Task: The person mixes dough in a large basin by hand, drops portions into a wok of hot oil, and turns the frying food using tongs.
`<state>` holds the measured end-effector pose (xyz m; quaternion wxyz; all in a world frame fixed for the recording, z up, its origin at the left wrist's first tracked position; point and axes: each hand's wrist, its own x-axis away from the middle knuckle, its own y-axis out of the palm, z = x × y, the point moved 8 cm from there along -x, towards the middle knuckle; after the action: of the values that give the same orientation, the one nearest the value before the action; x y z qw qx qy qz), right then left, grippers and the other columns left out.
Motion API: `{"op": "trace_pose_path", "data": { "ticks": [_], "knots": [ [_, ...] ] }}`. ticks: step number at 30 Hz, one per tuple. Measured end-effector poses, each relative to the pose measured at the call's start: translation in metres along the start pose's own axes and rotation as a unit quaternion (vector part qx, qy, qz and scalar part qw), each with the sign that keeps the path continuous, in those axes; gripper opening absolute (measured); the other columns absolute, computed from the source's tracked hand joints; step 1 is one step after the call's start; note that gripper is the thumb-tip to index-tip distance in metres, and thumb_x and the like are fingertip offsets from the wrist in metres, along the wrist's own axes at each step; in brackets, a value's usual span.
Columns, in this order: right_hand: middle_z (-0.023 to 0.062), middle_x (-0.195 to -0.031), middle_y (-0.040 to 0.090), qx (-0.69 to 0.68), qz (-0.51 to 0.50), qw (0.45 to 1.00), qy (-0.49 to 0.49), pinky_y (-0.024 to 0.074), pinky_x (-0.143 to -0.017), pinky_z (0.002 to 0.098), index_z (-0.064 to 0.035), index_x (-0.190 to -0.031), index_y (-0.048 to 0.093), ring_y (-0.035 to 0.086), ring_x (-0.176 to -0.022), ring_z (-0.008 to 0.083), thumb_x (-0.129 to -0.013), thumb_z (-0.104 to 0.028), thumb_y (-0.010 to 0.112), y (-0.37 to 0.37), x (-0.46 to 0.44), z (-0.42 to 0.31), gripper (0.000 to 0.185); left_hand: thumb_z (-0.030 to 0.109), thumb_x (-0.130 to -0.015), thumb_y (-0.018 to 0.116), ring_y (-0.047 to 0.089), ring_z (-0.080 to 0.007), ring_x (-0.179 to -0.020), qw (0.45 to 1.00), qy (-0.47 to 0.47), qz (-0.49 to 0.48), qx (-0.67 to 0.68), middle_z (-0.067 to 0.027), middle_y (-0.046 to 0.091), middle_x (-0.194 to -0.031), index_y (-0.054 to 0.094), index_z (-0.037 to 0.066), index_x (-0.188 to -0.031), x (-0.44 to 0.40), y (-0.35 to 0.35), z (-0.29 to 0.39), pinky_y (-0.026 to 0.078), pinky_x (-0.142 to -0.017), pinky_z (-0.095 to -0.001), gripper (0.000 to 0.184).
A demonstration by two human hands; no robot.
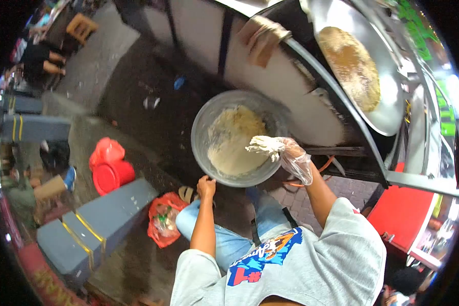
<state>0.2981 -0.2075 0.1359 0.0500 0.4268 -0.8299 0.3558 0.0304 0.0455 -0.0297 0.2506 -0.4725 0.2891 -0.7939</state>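
A large grey basin (201,153) holds pale batter (232,153) with thicker, powdery patches toward its upper part. My left hand (206,187) is closed on the basin's near left rim. Over the basin's right side is my right hand (283,149), in a clear plastic glove. Its fingers are wrapped round a clump of pale, batter-coated strands (264,145) that stick out to the left above the batter.
At the upper right, a big metal wok (391,109) holds bubbling oil. A red bucket (113,177), a red plastic bag (163,220) and a long grey bench (120,206) are at the left. Farther left, other people sit. A red panel (400,214) is at the right.
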Motion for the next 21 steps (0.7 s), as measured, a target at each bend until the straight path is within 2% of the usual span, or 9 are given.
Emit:
{"op": "trace_pose_path", "data": {
  "ticks": [2, 4, 6, 8, 14, 16, 17, 19, 21],
  "knots": [
    [0.0174, -0.124, 0.052, -0.044, 0.051, 0.997, -0.045, 0.0428, -0.097, 0.0409, -0.0056, -0.121, 0.054, 0.052, -0.115, 0.0320, -0.089, -0.023, 0.048, -0.064, 0.022, -0.044, 0.036, 0.026, -0.074, 0.075, 0.058, -0.0362, -0.107, 1.000, 0.007, 0.007, -0.018, -0.0186, 0.061, -0.115, 0.064, 0.009, -0.113, 0.006, -0.012, 0.009, 0.045, -0.091, -0.0419, 0.044],
    [0.0174, -0.122, 0.053, -0.056, 0.115, 0.988, -0.083, 0.0431, -0.096, 0.0408, -0.0057, -0.120, 0.054, 0.052, -0.114, 0.0323, -0.089, -0.023, 0.049, -0.134, 0.047, -0.076, 0.036, 0.024, -0.071, 0.077, 0.060, -0.0350, -0.104, 0.999, 0.016, 0.001, 0.040, -0.0199, 0.063, -0.111, 0.065, 0.005, -0.110, -0.032, 0.020, -0.035, 0.046, -0.090, -0.0400, 0.045],
    [0.0174, -0.120, 0.054, -0.045, 0.183, 0.976, -0.109, 0.0435, -0.096, 0.0408, -0.0057, -0.119, 0.055, 0.053, -0.113, 0.0326, -0.089, -0.023, 0.049, -0.211, 0.068, -0.093, 0.035, 0.022, -0.071, 0.076, 0.061, -0.0353, -0.101, 0.999, -0.006, 0.011, 0.045, -0.0198, 0.064, -0.108, 0.065, 0.005, -0.108, -0.011, -0.004, -0.017, 0.047, -0.089, -0.0412, 0.042],
    [0.0174, -0.119, 0.055, -0.020, 0.244, 0.962, -0.121, 0.0438, -0.096, 0.0407, -0.0058, -0.118, 0.056, 0.053, -0.112, 0.0329, -0.089, -0.024, 0.050, -0.284, 0.084, -0.096, 0.034, 0.022, -0.072, 0.075, 0.061, -0.0352, -0.102, 1.000, 0.010, 0.016, -0.007, -0.0197, 0.064, -0.109, 0.066, 0.005, -0.108, -0.014, -0.011, -0.014, 0.047, -0.089, -0.0409, 0.040],
    [0.0173, -0.114, 0.059, 0.177, 0.318, 0.931, -0.017, 0.0447, -0.095, 0.0406, -0.0059, -0.115, 0.058, 0.055, -0.110, 0.0339, -0.089, -0.025, 0.051, -0.447, 0.054, -0.056, 0.033, 0.020, -0.072, 0.072, 0.060, -0.0348, -0.105, 0.999, -0.041, 0.022, -0.023, -0.0203, 0.064, -0.110, 0.065, 0.002, -0.110, 0.030, -0.055, -0.007, 0.046, -0.091, -0.0400, 0.043],
    [0.0173, -0.113, 0.060, 0.255, 0.305, 0.917, 0.039, 0.0450, -0.095, 0.0405, -0.0060, -0.114, 0.058, 0.055, -0.109, 0.0342, -0.089, -0.025, 0.051, -0.472, 0.021, -0.026, 0.032, 0.018, -0.071, 0.071, 0.060, -0.0347, -0.105, 0.998, -0.037, 0.028, -0.031, -0.0211, 0.063, -0.110, 0.065, 0.001, -0.110, 0.027, -0.056, -0.019, 0.046, -0.092, -0.0398, 0.043],
    [0.0173, -0.112, 0.060, 0.292, 0.294, 0.908, 0.068, 0.0452, -0.094, 0.0405, -0.0060, -0.113, 0.059, 0.056, -0.108, 0.0343, -0.089, -0.026, 0.052, -0.480, 0.001, -0.010, 0.032, 0.016, -0.070, 0.067, 0.061, -0.0353, -0.104, 0.996, 0.015, 0.039, -0.078, -0.0210, 0.063, -0.110, 0.066, 0.001, -0.108, 0.033, -0.062, -0.013, 0.047, -0.092, -0.0403, 0.041],
    [0.0173, -0.110, 0.061, 0.351, 0.260, 0.892, 0.115, 0.0455, -0.094, 0.0405, -0.0061, -0.112, 0.059, 0.056, -0.108, 0.0347, -0.089, -0.026, 0.052, -0.487, -0.034, 0.022, 0.032, 0.015, -0.069, 0.066, 0.061, -0.0358, -0.102, 0.993, 0.023, 0.049, -0.109, -0.0206, 0.064, -0.108, 0.067, 0.002, -0.106, 0.042, -0.068, -0.014, 0.047, -0.091, -0.0409, 0.039],
    [0.0173, -0.109, 0.062, 0.360, 0.257, 0.888, 0.127, 0.0458, -0.094, 0.0404, -0.0061, -0.111, 0.060, 0.057, -0.107, 0.0350, -0.089, -0.026, 0.052, -0.493, -0.061, 0.048, 0.031, 0.014, -0.068, 0.062, 0.062, -0.0362, -0.098, 0.989, 0.029, 0.056, -0.133, -0.0202, 0.066, -0.103, 0.069, 0.003, -0.099, 0.061, -0.080, -0.005, 0.048, -0.088, -0.0420, 0.034]
  ]
}}
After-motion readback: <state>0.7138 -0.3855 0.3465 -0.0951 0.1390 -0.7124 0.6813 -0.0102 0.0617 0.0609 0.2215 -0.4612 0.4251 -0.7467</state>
